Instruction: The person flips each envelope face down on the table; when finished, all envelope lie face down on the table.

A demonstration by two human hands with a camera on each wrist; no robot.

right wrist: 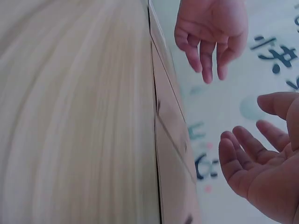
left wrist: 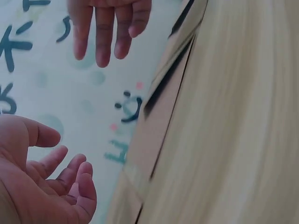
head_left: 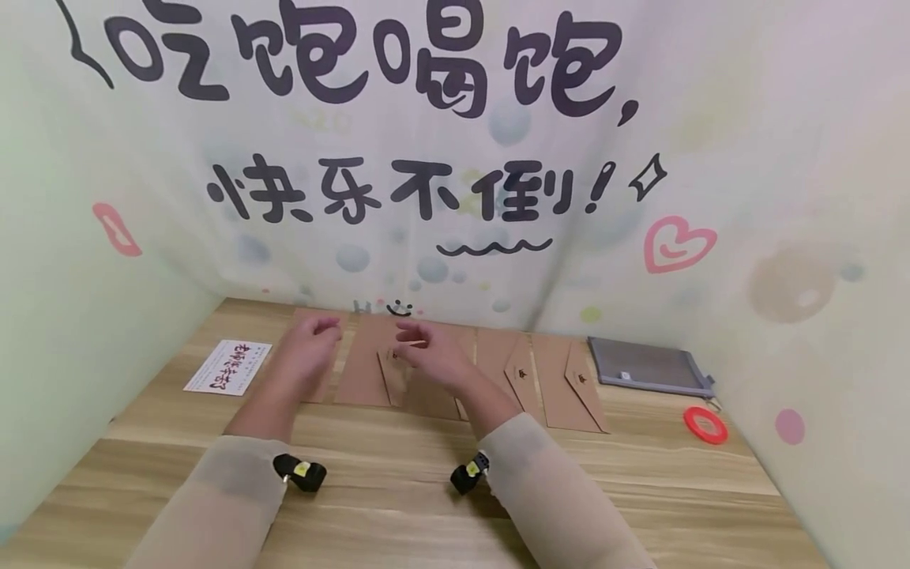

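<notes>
Several brown paper envelopes [head_left: 362,367] lie in a row along the back of the wooden table, some showing a pointed flap with a small dark print. Over the leftmost envelope [head_left: 320,387] is my left hand [head_left: 310,353], its fingers loosely bent and holding nothing. My right hand [head_left: 435,357] hovers above the middle envelopes and partly hides them; it too is without anything in its grasp. Seen from the left wrist, the left palm [left wrist: 44,182] faces the right hand [left wrist: 110,28] across a gap. The right wrist view shows both hands apart from the envelopes [right wrist: 170,163].
Left of the row lies a white card [head_left: 229,367] with red writing. A grey zip pouch [head_left: 650,365] sits at the right end, with a red ring-shaped roll [head_left: 705,425] in front of it. A printed curtain [head_left: 426,276] hangs behind the table [head_left: 384,490].
</notes>
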